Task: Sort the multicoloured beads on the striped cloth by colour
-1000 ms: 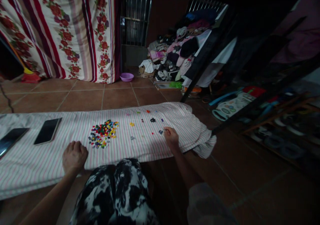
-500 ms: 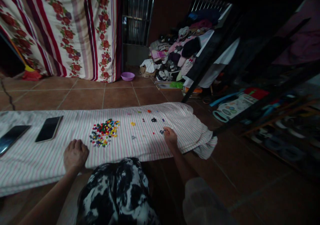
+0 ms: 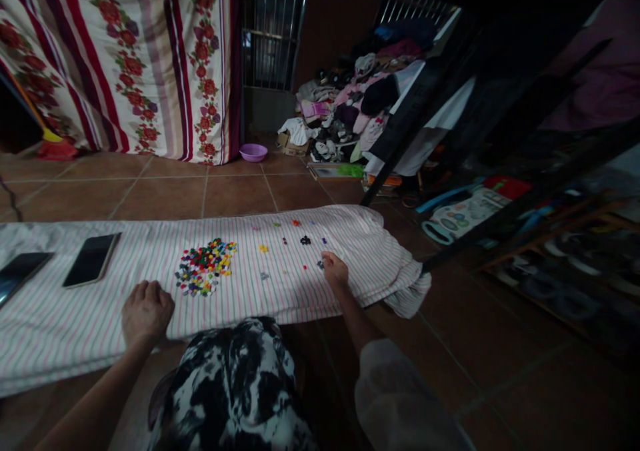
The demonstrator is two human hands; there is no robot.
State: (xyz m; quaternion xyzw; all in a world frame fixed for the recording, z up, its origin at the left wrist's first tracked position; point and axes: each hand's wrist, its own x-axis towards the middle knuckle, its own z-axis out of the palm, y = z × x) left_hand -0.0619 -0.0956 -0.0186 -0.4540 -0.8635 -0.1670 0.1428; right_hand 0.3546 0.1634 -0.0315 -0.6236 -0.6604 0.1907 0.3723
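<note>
My right hand (image 3: 335, 269) is at the right part of the striped cloth, thumb and fingers pinched together. It is right at a small cluster of dark grey-blue pieces (image 3: 321, 264); whatever is between the fingertips is too small to make out. My left hand (image 3: 148, 311) rests on the cloth near its front edge, fingers curled under in a loose fist, with nothing visible in it. Beyond it lies a large mixed pile of small coloured pieces (image 3: 206, 267). Small sorted groups lie between the pile and my right hand, among them black pieces (image 3: 305, 240), yellow pieces (image 3: 263, 248) and light grey pieces (image 3: 265, 276).
Two phones, one dark-screened phone (image 3: 92, 260) and another phone (image 3: 20, 274), lie at the left of the striped cloth (image 3: 370, 264). A purple basin (image 3: 253, 152) stands on the tiled floor behind. At the right are a dark post (image 3: 395, 164) and a shoe rack (image 3: 550, 271).
The view has shifted slightly, so everything sits a little further left. My right hand stays pinched at the dark grey-blue cluster, and my left hand stays resting on the cloth.
</note>
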